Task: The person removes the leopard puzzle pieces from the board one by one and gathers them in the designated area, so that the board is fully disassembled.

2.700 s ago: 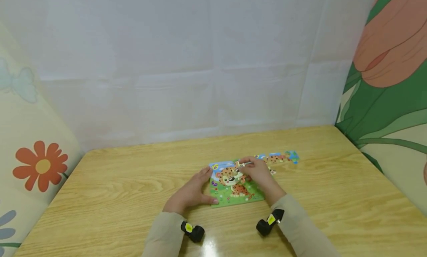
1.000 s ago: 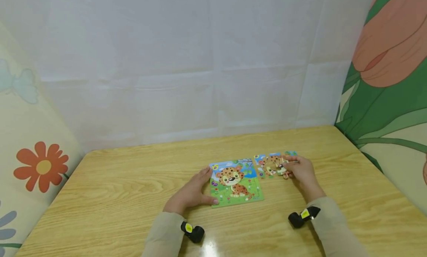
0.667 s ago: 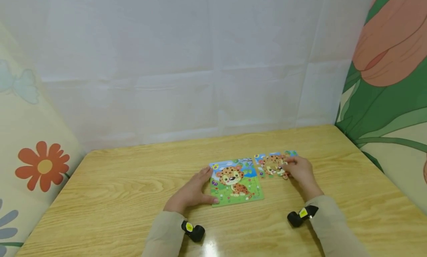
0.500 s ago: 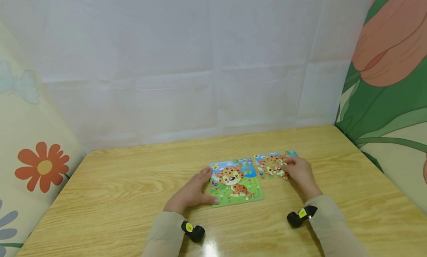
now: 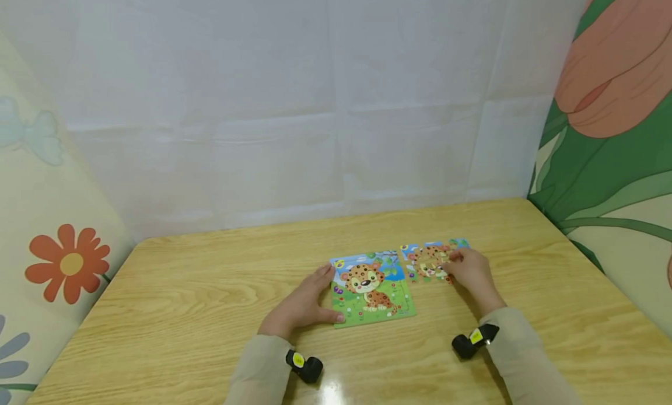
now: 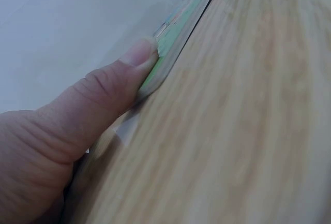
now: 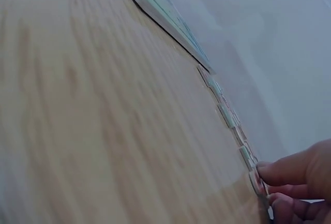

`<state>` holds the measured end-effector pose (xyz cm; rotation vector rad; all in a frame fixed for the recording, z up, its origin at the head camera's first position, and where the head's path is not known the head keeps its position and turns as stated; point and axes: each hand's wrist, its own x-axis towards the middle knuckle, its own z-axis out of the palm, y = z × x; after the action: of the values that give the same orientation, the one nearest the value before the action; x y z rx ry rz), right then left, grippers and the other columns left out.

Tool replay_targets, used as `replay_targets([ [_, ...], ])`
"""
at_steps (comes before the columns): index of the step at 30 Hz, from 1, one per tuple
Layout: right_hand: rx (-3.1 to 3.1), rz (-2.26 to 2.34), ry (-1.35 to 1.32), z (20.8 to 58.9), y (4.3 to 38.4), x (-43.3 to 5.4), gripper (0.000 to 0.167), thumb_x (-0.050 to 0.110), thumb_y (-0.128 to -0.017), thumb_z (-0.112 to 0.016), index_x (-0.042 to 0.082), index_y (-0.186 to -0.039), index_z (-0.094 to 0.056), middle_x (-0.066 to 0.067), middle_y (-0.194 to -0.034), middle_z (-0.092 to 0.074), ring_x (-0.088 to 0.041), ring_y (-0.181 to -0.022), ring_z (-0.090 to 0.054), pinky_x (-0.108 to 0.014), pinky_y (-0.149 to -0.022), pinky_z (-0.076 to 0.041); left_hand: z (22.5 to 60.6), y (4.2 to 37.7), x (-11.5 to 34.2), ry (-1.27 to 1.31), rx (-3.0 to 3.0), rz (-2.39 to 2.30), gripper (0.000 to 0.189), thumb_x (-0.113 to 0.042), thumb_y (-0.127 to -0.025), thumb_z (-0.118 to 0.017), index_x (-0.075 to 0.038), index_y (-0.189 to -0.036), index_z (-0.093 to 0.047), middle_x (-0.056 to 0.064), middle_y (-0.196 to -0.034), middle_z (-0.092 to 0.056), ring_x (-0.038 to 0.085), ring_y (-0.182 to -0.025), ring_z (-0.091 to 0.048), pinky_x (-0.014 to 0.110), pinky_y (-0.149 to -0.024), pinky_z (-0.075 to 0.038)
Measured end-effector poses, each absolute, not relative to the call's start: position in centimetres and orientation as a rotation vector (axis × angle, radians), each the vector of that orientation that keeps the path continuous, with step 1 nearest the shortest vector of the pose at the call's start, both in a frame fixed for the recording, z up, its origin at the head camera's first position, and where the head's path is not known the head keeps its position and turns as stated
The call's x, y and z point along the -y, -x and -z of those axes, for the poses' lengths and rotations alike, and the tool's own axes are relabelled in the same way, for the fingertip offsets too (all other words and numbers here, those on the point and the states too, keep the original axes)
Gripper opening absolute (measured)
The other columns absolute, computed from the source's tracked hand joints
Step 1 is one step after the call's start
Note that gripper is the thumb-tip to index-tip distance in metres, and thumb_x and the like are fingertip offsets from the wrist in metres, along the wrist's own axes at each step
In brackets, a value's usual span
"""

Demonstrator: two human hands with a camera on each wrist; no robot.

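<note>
On the table lies a square leopard puzzle board point(image 5: 370, 288), its picture whole. My left hand point(image 5: 301, 303) rests along the board's left edge, fingers extended at the upper left corner. In the left wrist view the thumb point(image 6: 116, 76) presses the near corner. To the right of the board, a partly joined leopard puzzle point(image 5: 427, 262) lies flat on the wood. My right hand point(image 5: 472, 273) pinches a puzzle piece point(image 7: 257, 181) at its near right side, between thumb and fingers. The fingers hide much of that piece and part of the puzzle's right side.
The wooden table point(image 5: 199, 311) reaches back to a white cloth point(image 5: 262, 101). Painted panels with flowers point(image 5: 67, 264) stand at both sides. Each sleeve carries a black wrist camera point(image 5: 304, 367).
Earlier my right hand was over the board's upper right; it has moved right to the joined pieces, where the pinched piece has lowered slightly. The left hand has stayed in place.
</note>
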<state>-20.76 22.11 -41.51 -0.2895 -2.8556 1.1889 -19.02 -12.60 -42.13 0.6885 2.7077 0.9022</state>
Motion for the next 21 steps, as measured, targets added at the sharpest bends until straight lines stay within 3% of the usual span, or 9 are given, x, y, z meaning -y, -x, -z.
replay_targets([
  [10, 2.811, -1.247, 0.317, 41.1, 20.4, -22.0, 0.036, 0.022, -0.088, -0.057, -0.006, -0.111, -0.058, -0.026, -0.111, -0.059, -0.038, -0.101, -0.055, -0.047, -0.084, -0.048, 42.0, 19.0, 12.5, -0.694, -2.712, -0.899, 0.104, -0.037, -0.065, -0.081, -0.003, -0.145, -0.024, 0.013, -0.154, -0.012, 0.034, -0.141, -0.012, 0.049, -0.114, -0.012],
  [17, 2.689, -1.352, 0.224, 41.0, 20.8, -21.0, 0.032, 0.018, -0.089, -0.059, -0.004, -0.112, -0.060, -0.018, -0.096, -0.060, -0.023, -0.079, -0.056, -0.027, -0.059, -0.050, 42.0, 18.9, 12.6, -0.694, -2.712, -0.899, 0.104, -0.037, -0.065, -0.081, -0.003, -0.146, -0.024, 0.013, -0.154, -0.012, 0.033, -0.141, -0.012, 0.049, -0.115, -0.012],
  [21, 2.634, -1.404, 0.135, 41.1, 20.9, -20.1, 0.028, 0.015, -0.088, -0.060, -0.005, -0.107, -0.062, -0.015, -0.091, -0.060, -0.020, -0.078, -0.054, -0.023, -0.060, -0.047, 42.1, 18.9, 12.6, -0.687, -2.709, -0.906, 0.104, -0.037, -0.065, -0.081, -0.004, -0.146, -0.024, 0.013, -0.154, -0.013, 0.034, -0.141, -0.012, 0.050, -0.114, -0.013],
])
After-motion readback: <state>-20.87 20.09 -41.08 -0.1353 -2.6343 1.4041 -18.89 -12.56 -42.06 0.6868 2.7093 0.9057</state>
